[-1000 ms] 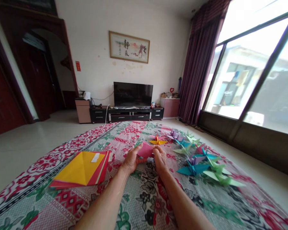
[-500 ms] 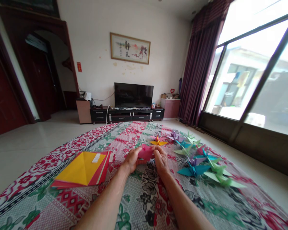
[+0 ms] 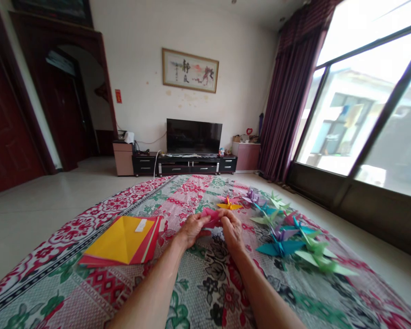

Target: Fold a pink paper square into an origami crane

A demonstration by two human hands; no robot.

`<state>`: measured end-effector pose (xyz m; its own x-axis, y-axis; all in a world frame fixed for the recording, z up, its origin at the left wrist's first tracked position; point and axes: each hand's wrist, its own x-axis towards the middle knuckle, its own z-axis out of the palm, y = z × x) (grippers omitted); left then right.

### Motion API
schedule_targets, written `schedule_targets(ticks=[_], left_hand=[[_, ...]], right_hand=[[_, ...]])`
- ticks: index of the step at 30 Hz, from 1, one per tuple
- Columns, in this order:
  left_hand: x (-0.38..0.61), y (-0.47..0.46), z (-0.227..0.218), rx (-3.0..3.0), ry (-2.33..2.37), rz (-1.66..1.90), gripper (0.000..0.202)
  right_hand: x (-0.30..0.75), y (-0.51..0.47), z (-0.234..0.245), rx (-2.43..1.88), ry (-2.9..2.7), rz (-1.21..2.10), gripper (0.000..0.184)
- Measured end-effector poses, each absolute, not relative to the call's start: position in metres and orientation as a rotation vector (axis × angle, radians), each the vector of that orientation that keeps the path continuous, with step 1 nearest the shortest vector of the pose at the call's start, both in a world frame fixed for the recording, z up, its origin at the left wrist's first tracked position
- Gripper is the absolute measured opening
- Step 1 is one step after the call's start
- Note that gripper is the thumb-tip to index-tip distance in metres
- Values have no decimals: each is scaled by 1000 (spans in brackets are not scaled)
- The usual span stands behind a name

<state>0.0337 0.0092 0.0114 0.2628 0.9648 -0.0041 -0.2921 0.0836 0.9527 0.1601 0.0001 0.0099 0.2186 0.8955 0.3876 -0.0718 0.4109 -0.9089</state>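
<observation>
Between my two hands, above the patterned cloth, is a folded piece of pink origami paper (image 3: 210, 218). My left hand (image 3: 193, 229) pinches its left side with thumb and fingers. On the other side, my right hand (image 3: 231, 225) grips the paper's right edge with curled fingers. Part of the paper is hidden behind the fingers, so its exact fold is unclear. Just beyond my right hand sits a yellow paper crane (image 3: 229, 205). A stack of coloured paper sheets (image 3: 123, 240), yellow on top, lies to the left of my left hand.
Several folded cranes crowd the right side of the cloth (image 3: 205, 274), among them a blue crane (image 3: 281, 247) and a light green crane (image 3: 324, 260). A white label (image 3: 140, 225) rests on the yellow sheet. Farther off stands a television (image 3: 194, 136) on a low cabinet.
The pink paper has gone from a flatter, wider face to a more pointed shape between my fingers. My right hand has turned slightly. The whole view has shifted a little.
</observation>
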Motion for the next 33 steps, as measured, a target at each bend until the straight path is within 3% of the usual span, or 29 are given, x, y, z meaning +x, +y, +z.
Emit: schedule_targets(ticks=[6, 10, 18, 24, 33], left_hand=[[38, 14, 13, 1477, 1008, 1564, 14], [40, 10, 14, 1557, 955, 1674, 3], [45, 4, 12, 1676, 882, 1599, 24], [45, 5, 5, 2105, 1031, 1641, 26], [43, 9, 0, 2407, 1259, 1673, 26]], right_hand=[[158, 0, 13, -872, -940, 1016, 35], [156, 2, 10, -916, -943, 1139, 41], [153, 11, 2, -865, -971, 1159, 25], [153, 12, -3, -930, -940, 1080, 36], [148, 12, -1, -949, -921, 1010, 35]])
